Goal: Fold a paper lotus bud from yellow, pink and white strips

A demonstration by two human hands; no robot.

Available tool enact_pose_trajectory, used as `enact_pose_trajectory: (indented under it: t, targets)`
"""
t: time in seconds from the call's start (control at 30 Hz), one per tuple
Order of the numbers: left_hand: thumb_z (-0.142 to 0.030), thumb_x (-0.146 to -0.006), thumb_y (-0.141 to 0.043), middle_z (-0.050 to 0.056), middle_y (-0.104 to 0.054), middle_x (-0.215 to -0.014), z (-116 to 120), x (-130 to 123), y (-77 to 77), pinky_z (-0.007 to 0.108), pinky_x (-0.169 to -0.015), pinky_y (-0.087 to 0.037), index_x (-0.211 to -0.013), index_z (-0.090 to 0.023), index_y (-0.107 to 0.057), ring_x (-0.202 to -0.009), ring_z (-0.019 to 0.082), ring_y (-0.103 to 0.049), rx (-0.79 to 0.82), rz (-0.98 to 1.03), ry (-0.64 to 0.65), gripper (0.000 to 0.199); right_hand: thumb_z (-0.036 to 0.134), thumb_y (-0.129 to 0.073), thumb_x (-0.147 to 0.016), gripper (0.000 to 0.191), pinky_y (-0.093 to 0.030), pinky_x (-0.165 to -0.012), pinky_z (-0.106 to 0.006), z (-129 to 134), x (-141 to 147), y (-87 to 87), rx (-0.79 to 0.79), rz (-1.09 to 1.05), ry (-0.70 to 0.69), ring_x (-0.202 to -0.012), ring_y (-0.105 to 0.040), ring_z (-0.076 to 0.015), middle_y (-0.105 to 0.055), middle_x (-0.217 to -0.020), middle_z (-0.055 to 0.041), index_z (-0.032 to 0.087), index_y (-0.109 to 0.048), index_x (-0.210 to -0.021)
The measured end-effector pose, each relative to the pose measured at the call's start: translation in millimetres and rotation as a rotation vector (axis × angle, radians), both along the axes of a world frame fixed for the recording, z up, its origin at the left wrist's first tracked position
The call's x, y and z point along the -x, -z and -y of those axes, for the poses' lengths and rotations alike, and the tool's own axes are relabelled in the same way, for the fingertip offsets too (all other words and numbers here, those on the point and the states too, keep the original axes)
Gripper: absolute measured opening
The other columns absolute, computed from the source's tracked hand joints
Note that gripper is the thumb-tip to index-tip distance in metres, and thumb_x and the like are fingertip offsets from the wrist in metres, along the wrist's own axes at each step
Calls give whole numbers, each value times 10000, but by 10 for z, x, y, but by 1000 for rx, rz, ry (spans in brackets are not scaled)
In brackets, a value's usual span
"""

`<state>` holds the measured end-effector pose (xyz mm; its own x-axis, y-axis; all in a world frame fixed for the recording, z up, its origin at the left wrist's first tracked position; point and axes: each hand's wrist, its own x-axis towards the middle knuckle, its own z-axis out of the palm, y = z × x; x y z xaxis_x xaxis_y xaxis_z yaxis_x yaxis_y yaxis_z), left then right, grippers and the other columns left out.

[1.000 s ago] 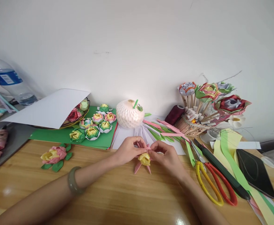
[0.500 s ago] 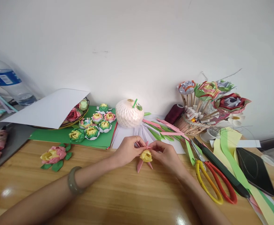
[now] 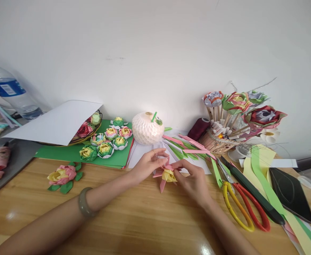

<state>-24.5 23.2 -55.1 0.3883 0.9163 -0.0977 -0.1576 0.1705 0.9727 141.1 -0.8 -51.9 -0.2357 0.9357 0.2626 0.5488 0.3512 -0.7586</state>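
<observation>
A half-built paper lotus flower (image 3: 168, 175), with yellow inner petals and pink strips spreading around it, is held just above the wooden table. My right hand (image 3: 191, 177) pinches its right side between thumb and fingers. From the upper left, my left hand (image 3: 148, 164) closes thumb and fingertips at an upright pink petal behind the yellow centre; the exact contact is partly hidden. A finished pink and yellow paper lotus (image 3: 61, 177) with green leaves lies on the table to the left. Behind my hands are folded pink and green paper strips (image 3: 190, 145) on white paper.
A white textured round lamp (image 3: 147, 129) stands by the wall. Several small paper lotuses (image 3: 105, 150) sit on green card (image 3: 62, 152). At right lie scissors (image 3: 240, 202), a dark-handled cutter (image 3: 253, 191), a black phone-like slab (image 3: 290, 194) and a basket of stemmed paper flowers (image 3: 218, 141).
The paper flower has turned and tilted between my hands. My left fingers have lifted and shifted on the pink petals, while my right hand keeps its hold at the right side.
</observation>
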Motion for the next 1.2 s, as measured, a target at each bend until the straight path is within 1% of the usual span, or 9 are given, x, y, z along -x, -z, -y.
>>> enact_pose_trajectory:
  t: [0.07,0.13,0.27,0.37,0.5,0.67,0.77,1.0,1.2]
  targets:
    - [-256,-703,-618,32,-601,-807,-6,-5,7,181,-414,-312,-896,-133,-571,-496,59,-469,5,4,95,234,162,-492,-790,109,-463,-623,-290,2,0,7,-91,21,-33,-685,-597,-173,-658,-743,-34,204,-587,-758]
    - [-246,-694,-631,-5,-566,-650,-9,-7,11,184,-409,-296,-778,-125,-570,-449,51,-418,-38,9,85,159,160,-502,-788,95,-454,-709,-316,1,-2,-14,-199,27,-29,-782,-589,-186,-652,-825,-46,210,-581,-767]
    - [-212,-681,-648,-6,-541,-686,-9,4,15,203,-512,-385,-677,-138,-582,-588,88,-499,-307,-69,-263,99,217,-515,-783,30,-421,-642,-301,14,-10,-109,-287,-2,152,-736,-528,-181,-587,-780,-42,210,-543,-778]
    - [-192,-692,-650,11,-560,-737,20,9,33,226,-595,-417,-683,-158,-618,-701,119,-529,-576,-170,-406,47,288,-487,-816,159,-386,-551,-264,31,11,-158,-80,-64,133,-610,-475,-143,-543,-667,-17,197,-530,-693]
    - [-131,-744,-585,23,-576,-758,99,-3,49,249,-625,-440,-747,-185,-627,-716,128,-554,-857,-261,-437,68,408,-514,-796,256,-364,-477,-238,27,74,-155,244,-201,36,-521,-439,-113,-525,-601,0,172,-581,-727]
    - [-81,-755,-540,34,-589,-731,157,-16,22,264,-630,-460,-744,-191,-620,-711,138,-560,-1100,-323,-447,136,484,-581,-726,311,-366,-455,-234,33,118,-142,272,-323,120,-504,-449,-107,-515,-604,5,175,-558,-742]
    - [-78,-756,-531,32,-599,-711,166,-11,12,255,-606,-457,-748,-198,-620,-692,136,-555,-1195,-363,-453,150,510,-560,-732,338,-360,-438,-231,48,131,-152,328,-327,89,-472,-436,-98,-488,-541,22,173,-549,-704]
    - [-50,-738,-539,24,-606,-707,169,2,43,246,-598,-454,-745,-203,-606,-694,135,-543,-1256,-393,-445,167,485,-613,-696,320,-450,-544,-242,75,146,-214,480,-474,37,-583,-547,-125,-552,-588,10,177,-531,-665]
    - [-174,-759,-581,21,-541,-716,160,-26,51,258,-621,-439,-703,-174,-568,-694,130,-541,-909,-279,-414,57,469,-626,-693,306,-490,-686,-303,74,144,-195,529,-548,3,-692,-585,-159,-580,-667,-6,179,-533,-663]
